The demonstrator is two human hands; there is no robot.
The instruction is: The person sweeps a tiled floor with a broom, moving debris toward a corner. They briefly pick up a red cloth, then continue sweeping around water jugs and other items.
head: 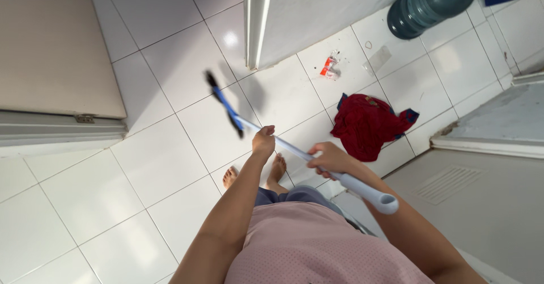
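Both hands grip the broom (306, 155) handle, left hand (263, 142) closed lower down to steer, right hand (330, 159) closed near the top, so its head reaches the floor (158, 159) ahead of them.

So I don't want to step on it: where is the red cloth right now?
The red cloth lies crumpled on the white floor, to the person's right, past the right hand and below the small wrapper.

A crumpled red-and-white wrapper (329, 68) lies on the white floor tiles (170, 159), just beside the white cabinet (317, 12), near a red cloth (365, 125).
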